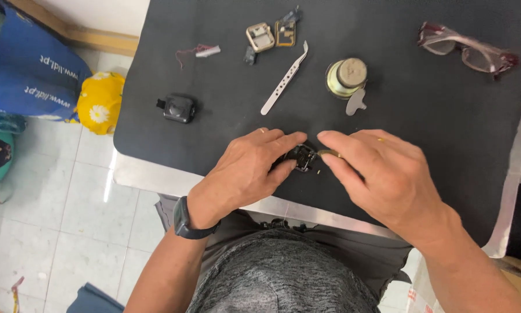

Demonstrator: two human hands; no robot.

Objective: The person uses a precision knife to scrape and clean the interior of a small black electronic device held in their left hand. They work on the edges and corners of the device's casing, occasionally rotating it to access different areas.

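— What are the hands doing?

— The left hand (246,171) is pinching a small black part (302,157) between thumb and fingers, near the front edge of the black mat (446,104). The right hand (376,171) is closing its fingertips on a slim brass-coloured piece (330,153) touching that part.

— And lying behind them?

— White tweezers (285,79), a small jar (346,76), reddish glasses (468,49) and a black casing (178,108) are lying well apart.
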